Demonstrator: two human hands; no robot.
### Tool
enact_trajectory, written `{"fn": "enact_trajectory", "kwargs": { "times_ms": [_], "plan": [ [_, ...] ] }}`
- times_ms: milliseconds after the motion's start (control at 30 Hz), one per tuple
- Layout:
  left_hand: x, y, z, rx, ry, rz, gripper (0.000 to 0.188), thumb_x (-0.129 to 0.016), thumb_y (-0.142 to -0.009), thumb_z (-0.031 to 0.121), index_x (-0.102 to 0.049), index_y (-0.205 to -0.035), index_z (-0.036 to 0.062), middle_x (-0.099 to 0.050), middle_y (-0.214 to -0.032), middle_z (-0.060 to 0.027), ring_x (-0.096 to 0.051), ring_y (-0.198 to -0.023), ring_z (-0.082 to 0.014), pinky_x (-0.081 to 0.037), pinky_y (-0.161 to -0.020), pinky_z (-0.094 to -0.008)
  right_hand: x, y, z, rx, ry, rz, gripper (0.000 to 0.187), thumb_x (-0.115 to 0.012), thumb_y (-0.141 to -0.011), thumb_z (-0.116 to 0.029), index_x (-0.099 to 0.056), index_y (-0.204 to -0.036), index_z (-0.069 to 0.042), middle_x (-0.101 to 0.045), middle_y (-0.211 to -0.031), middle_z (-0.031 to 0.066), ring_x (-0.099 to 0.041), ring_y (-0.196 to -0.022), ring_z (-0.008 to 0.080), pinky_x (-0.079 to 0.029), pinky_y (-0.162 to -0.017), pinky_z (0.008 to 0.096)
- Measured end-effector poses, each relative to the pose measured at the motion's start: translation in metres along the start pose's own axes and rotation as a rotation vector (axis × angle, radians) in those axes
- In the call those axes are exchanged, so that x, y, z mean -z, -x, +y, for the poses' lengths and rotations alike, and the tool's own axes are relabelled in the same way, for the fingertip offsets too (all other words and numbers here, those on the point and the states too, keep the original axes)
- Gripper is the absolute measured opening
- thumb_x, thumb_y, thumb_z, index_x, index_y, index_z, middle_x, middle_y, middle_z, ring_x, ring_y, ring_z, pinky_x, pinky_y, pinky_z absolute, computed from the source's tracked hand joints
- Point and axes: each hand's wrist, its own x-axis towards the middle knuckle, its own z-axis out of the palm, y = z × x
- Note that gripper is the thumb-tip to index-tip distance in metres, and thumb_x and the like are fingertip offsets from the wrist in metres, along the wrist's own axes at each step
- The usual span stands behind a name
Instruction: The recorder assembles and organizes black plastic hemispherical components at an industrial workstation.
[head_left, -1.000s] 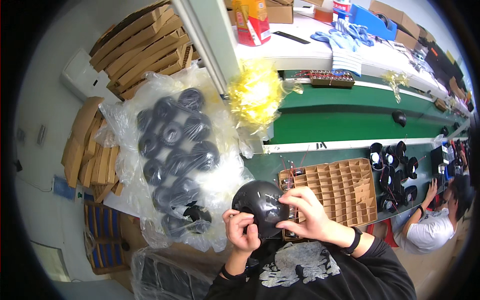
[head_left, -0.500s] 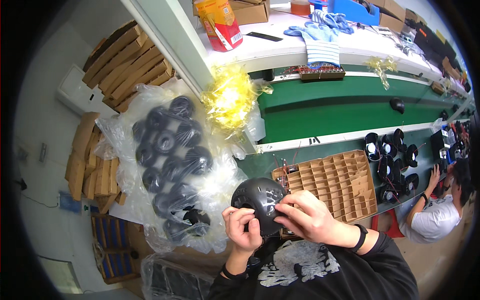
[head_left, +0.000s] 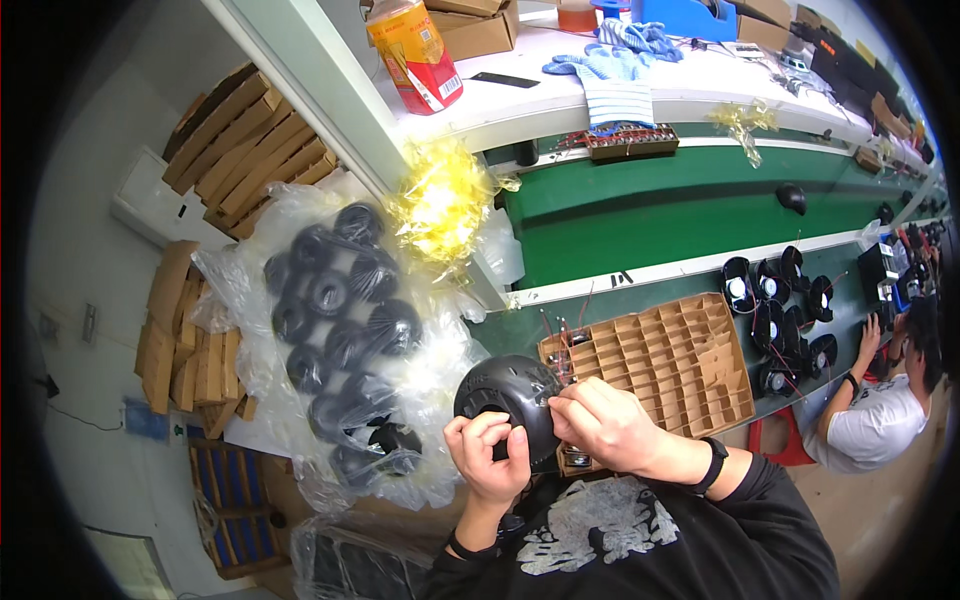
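A rounded, hollow black plastic housing (head_left: 508, 385) is in front of my chest, its opening partly hidden by my fingers. My left hand (head_left: 488, 458) has curled fingers at the near rim and grips it. Against the right side of the shell, my right hand (head_left: 606, 425) is closed in a pinch; whatever sits between thumb and finger is too small to make out. A shiny patch shows on the shell beside those fingertips. Just beyond the right hand lies a cardboard divider tray (head_left: 655, 360), with a few small wired parts (head_left: 568, 338) in its left cells.
Left of me, plastic wrap (head_left: 430, 390) covers several round black housings (head_left: 330, 292). Crumpled yellow film (head_left: 440, 205) hangs by the white post. Black speaker-like units (head_left: 770, 330) stand on the green bench at right, near another person (head_left: 870, 400). Striped gloves (head_left: 615, 85) lie on the shelf.
The housing and my left hand have shifted slightly left, and the shell has turned a little. My right fingers have drawn into a tighter pinch at its edge. The whole view has shifted slightly.
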Motion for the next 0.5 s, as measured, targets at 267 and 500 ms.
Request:
{"fn": "enact_trajectory", "kwargs": {
  "times_ms": [267, 500],
  "plan": [
    [0.003, -0.006, 0.0, -0.063, -0.078, -0.009, 0.012, -0.067, -0.072, 0.009, -0.056, -0.076, 0.0048, -0.061, -0.088, -0.0027, -0.046, -0.086, -0.025, -0.038, -0.079, -0.0361, -0.003, -0.007, 0.001, -0.029, -0.193, 0.152, 0.019, -0.07, -0.069, -0.006, -0.058, -0.082, 0.0, -0.055, -0.079, 0.0086, -0.057, -0.07, 0.0232, -0.049, -0.058, 0.0304],
    [0.0, -0.008, 0.009, -0.007, -0.004, 0.0, 0.012, -0.065, -0.075, 0.012, -0.057, -0.075, 0.0025, -0.06, -0.09, -0.0053, -0.046, -0.089, -0.0257, -0.038, -0.08, -0.0361, -0.003, -0.006, 0.012, 0.064, -0.184, 0.173, 0.022, -0.071, -0.073, -0.011, -0.057, -0.083, 0.002, -0.055, -0.08, 0.01, -0.055, -0.07, 0.023, -0.048, -0.059, 0.0304]
  ]
}}
